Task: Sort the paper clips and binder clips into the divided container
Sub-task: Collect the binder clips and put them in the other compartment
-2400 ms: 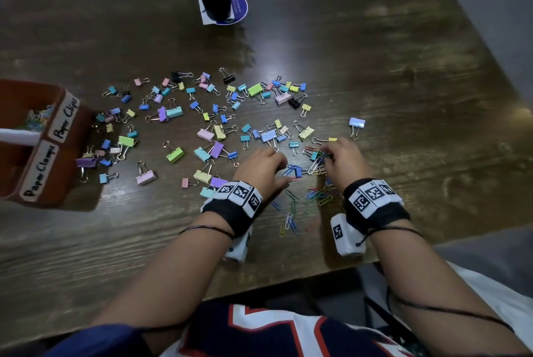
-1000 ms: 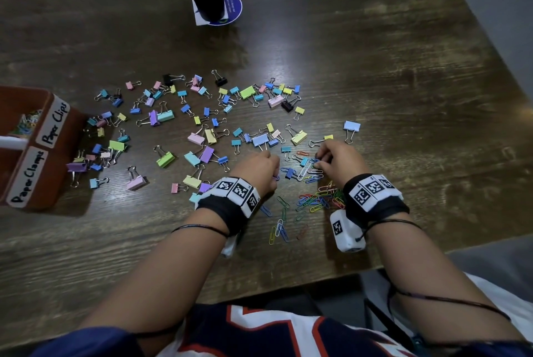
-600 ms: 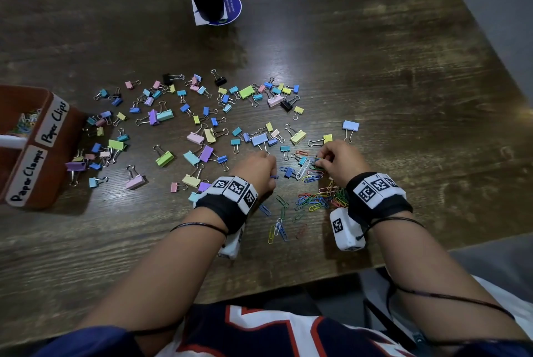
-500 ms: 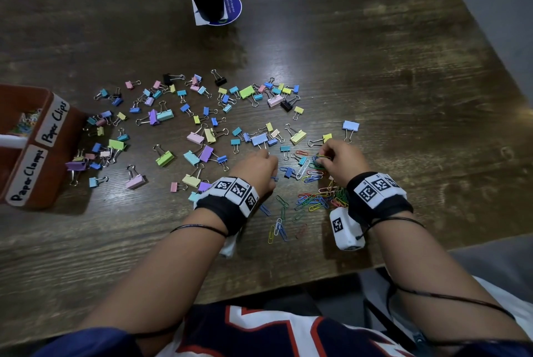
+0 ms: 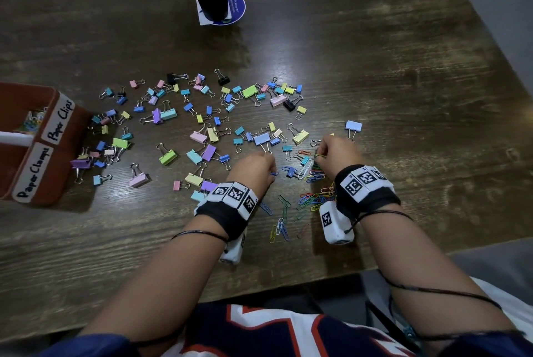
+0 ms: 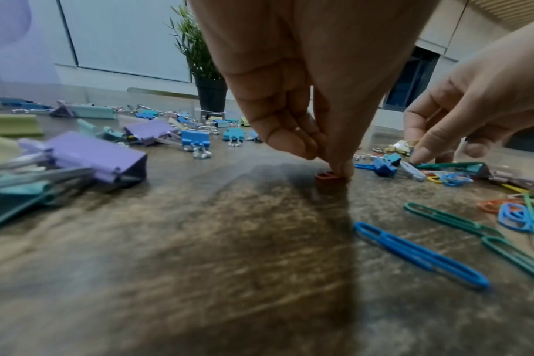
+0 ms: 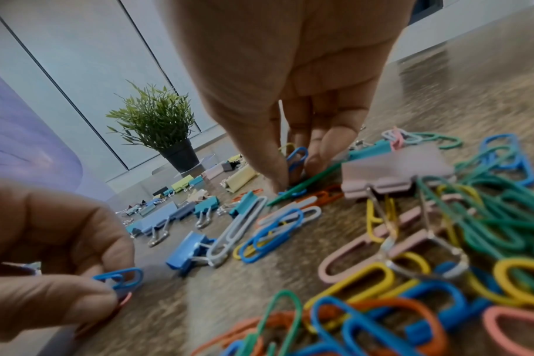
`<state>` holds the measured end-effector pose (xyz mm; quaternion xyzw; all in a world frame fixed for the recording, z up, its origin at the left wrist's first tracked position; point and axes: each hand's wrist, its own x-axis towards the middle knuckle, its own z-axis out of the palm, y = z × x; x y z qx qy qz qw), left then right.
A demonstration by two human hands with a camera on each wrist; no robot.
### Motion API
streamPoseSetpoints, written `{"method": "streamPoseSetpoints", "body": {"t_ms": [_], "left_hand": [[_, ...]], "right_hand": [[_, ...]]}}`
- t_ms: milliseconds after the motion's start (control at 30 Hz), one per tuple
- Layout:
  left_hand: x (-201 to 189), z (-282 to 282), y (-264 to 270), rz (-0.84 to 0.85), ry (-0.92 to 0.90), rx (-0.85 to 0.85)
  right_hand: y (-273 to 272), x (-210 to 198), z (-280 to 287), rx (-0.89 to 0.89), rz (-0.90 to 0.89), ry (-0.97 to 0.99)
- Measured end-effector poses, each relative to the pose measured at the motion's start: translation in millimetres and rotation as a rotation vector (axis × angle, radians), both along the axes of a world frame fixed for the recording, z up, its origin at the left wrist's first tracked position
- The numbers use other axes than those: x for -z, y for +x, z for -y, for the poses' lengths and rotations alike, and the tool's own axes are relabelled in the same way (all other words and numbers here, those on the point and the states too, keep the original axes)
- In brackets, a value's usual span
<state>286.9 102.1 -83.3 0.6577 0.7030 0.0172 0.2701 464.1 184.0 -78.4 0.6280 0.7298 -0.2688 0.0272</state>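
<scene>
Seen from the head: binder clips (image 5: 168, 156) strewn over the table (image 5: 403, 68), paper clips (image 5: 314, 198) heaped between both wrists, divided container (image 5: 62, 137) far left. From the left wrist: left hand (image 6: 305, 84) pinching an orange paper clip (image 6: 328, 177) against the wood. From the right wrist: right hand (image 7: 278, 84) curled, fingertips pinching a blue paper clip (image 7: 297, 156).
</scene>
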Motion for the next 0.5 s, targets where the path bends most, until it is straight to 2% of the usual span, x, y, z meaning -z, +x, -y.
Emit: {"method": "streamPoseSetpoints", "body": {"t_ms": [100, 200, 367, 500], "left_hand": [[-0.2, 2.1, -7.6, 0.058, -0.012, -0.105], [-0.7, 5.5, -9.9, 0.1, -0.026, -0.131], [-0.5, 6.7, -7.2, 0.005, -0.024, -0.071], [-1.3, 3.9, -7.2, 0.003, -0.035, 0.006]], "right_hand": [[-2.2, -1.1, 0.3, 0.003, -0.005, -0.034], [-2.8, -3.0, 0.2, 0.009, -0.024, -0.066], [-1.6, -4.6, 0.6, 0.012, -0.039, -0.051], [-1.8, -6.3, 1.5, -0.012, 0.035, -0.018]]}}
